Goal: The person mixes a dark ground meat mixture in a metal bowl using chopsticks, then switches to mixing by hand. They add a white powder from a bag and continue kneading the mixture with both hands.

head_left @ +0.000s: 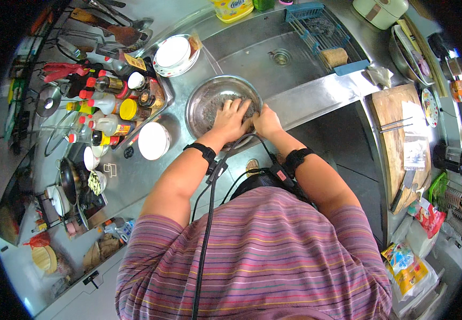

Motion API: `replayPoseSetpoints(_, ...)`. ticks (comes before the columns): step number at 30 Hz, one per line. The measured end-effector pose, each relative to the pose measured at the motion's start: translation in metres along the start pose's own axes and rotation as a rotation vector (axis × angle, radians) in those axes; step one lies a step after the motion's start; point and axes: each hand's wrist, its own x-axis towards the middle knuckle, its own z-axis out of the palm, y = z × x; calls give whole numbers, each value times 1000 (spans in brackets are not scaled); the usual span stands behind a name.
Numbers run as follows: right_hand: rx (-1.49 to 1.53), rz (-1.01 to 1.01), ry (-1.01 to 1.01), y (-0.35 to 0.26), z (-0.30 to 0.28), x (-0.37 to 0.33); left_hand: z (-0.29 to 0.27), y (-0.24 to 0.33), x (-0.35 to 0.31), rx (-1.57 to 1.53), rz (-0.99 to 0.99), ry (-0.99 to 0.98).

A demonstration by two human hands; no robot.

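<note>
A round stainless steel bowl [195,101] rests on the metal counter just left of the sink. Inside it lies a greyish, crumbly or minced-looking mass [209,112] whose kind I cannot make out. My left hand [232,120] reaches into the bowl, fingers spread and pressed down on that mass. The fingers of my right hand [267,121] are closed round the bowl's right rim. Each wrist wears a black band with a cable.
Left of the bowl stand a white bowl [154,141] and a tray of sauce bottles and jars [129,110]. Stacked plates [176,58] sit behind. To the right are the sink [252,53], its blue-ended drying rack [321,37], and a wooden cutting board [393,138] bearing a knife [401,192].
</note>
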Motion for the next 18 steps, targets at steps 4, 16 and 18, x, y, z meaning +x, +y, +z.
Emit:
replayPoseSetpoints(4, -69, -43, 27, -2, -2, 1, -1, 1, 0, 89, 47, -18)
replayPoseSetpoints(16, -51, -77, 14, 3, -3, 1, 11, -5, 29, 43, -91, -75)
replayPoseSetpoints(18, -68, -90, 20, -2, -7, 0, 12, -5, 36, 15, -181, -92)
